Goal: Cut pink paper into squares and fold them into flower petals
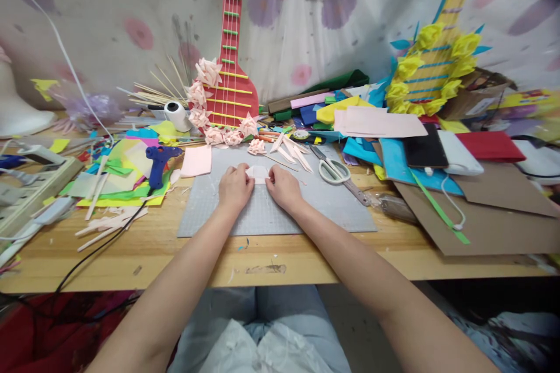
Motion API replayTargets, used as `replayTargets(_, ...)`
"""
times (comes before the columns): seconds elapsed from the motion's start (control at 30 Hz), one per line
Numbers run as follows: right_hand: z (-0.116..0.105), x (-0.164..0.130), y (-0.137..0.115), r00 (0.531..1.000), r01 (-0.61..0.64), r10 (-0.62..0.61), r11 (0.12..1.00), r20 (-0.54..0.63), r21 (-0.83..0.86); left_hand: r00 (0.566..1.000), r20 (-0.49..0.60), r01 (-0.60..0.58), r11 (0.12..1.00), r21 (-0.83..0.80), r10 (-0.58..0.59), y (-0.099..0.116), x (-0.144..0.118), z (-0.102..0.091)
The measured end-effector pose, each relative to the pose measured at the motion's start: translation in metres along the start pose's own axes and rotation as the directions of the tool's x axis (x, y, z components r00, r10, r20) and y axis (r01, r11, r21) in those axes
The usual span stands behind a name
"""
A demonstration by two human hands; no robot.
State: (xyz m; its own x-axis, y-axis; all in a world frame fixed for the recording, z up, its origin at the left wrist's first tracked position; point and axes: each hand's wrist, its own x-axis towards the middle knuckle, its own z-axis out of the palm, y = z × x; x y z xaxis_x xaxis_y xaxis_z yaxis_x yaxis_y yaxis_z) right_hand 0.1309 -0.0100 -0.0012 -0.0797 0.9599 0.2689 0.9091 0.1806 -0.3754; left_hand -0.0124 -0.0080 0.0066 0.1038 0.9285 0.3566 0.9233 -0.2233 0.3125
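Between my hands, over the grey cutting mat (280, 218), is a small pale pink piece of paper (259, 173). My left hand (236, 186) pinches its left edge, and my right hand (283, 187) pinches its right edge. A pale pink paper square (196, 161) lies at the mat's upper left corner. Just beyond my hands are a pink paper flower (256, 147) and several folded pink strips (292, 150). Scissors with pale handles (334, 172) rest on the mat to the right of my right hand.
A blue glue gun (160, 164) stands on coloured scraps at the left, its cord trailing over the table edge. A red paper lute with pink flowers (231, 81) leans at the back. A black phone (424, 145) and brown cardboard (481, 221) lie at the right.
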Motion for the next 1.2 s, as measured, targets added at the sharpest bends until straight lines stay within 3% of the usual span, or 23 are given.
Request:
replayTargets(0.27, -0.002, -0.001, -0.001, 1.0, 0.017, -0.016, 0.999, 0.027, -0.047, 1.0, 0.016, 0.009, 1.0, 0.004, -0.009, 0.0, 0.0, 0.0)
replayTargets(0.43, -0.002, -0.001, -0.002, 0.996, 0.079, -0.073, 0.988, 0.051, -0.136, 0.986, 0.069, -0.156, 0.987, 0.043, 0.153, -0.004, 0.0, 0.003)
replayTargets(0.53, -0.002, -0.001, -0.003, 0.993, 0.102, -0.089, 0.978, 0.076, -0.183, 0.98, 0.061, -0.194, 0.979, 0.057, 0.191, -0.005, 0.001, 0.004)
replayTargets(0.87, -0.005, -0.002, -0.007, 0.992, 0.099, -0.081, 0.973, 0.092, -0.208, 0.99, -0.031, -0.14, 0.99, -0.024, 0.139, -0.001, 0.002, 0.007)
replayTargets(1.2, -0.006, -0.001, 0.001, 0.985, 0.133, -0.114, 0.98, 0.129, -0.147, 0.994, 0.059, -0.085, 0.99, -0.116, 0.092, -0.013, 0.001, 0.002)
